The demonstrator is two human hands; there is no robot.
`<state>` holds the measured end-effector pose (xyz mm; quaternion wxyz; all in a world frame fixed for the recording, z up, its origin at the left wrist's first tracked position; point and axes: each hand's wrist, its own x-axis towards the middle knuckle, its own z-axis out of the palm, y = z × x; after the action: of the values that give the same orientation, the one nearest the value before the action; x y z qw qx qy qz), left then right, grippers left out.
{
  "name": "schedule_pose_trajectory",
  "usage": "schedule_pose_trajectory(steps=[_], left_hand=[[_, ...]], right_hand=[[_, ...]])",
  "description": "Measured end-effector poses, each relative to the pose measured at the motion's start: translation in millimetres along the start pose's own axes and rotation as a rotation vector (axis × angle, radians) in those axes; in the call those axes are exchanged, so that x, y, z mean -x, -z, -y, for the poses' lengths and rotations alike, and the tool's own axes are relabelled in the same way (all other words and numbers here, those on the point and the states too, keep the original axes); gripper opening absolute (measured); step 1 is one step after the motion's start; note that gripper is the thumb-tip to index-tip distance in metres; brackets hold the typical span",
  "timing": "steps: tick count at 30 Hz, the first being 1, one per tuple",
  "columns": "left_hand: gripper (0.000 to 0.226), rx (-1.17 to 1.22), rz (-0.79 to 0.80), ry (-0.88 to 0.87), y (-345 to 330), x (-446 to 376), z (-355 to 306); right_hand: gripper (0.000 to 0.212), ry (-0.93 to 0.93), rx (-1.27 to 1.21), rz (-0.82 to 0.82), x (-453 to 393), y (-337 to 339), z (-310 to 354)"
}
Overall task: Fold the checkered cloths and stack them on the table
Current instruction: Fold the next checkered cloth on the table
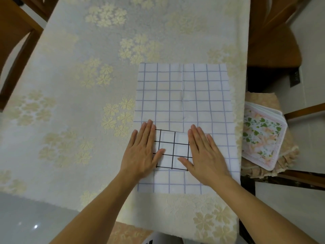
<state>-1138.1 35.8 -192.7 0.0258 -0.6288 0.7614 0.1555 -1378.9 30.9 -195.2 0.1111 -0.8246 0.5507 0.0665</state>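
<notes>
Both hands flat, fingers straight, left hand [143, 149] and right hand [204, 154] pressing the small folded black-checked cloth [173, 149] onto the big blue-checked cloth [184, 103] near the table's [70, 85] right edge — stacking, apparently, with the big cloth next to fold.

Small folded black-checked cloth [173, 149] lies atop flat blue-checked cloth [186, 95].

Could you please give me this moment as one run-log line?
left hand: flat on black-grid cloth | right hand: flat on it | black-grid cloth: folded, atop blue-grid cloth
</notes>
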Motion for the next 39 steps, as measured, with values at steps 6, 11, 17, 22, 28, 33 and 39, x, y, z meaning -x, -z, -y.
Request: schedule_pose_trajectory(steps=[6,11,17,22,28,33,39], left_hand=[[0.040,0.298,-0.416,0.352,26.6,20.3,-10.5],[0.019,0.490,-0.354,0.545,19.6,30.5,-16.5],[0.021,0.485,-0.316,0.646,18.1,29.2,-24.0],[0.029,0.396,-0.270,0.706,21.2,24.1,-29.6],[0.030,0.375,-0.176,0.762,21.8,17.9,-32.5],[0.027,0.381,-0.147,0.761,21.9,13.9,-32.2],[0.016,0.569,-0.241,0.736,39.8,21.5,-31.4]], right_hand=[[0.046,-0.298,-0.295,-0.337,17.3,23.6,7.7],[0.016,-0.530,-0.476,-0.329,22.9,21.6,25.9],[0.027,-0.746,-0.560,-0.193,17.0,20.6,37.2],[0.026,-0.847,-0.647,-0.155,7.0,24.4,44.3],[0.025,-0.894,-0.740,-0.101,-1.2,21.7,49.9],[0.023,-0.871,-0.737,-0.060,-5.0,24.8,49.0],[0.021,-0.750,-0.821,-0.146,0.4,41.4,44.3]])
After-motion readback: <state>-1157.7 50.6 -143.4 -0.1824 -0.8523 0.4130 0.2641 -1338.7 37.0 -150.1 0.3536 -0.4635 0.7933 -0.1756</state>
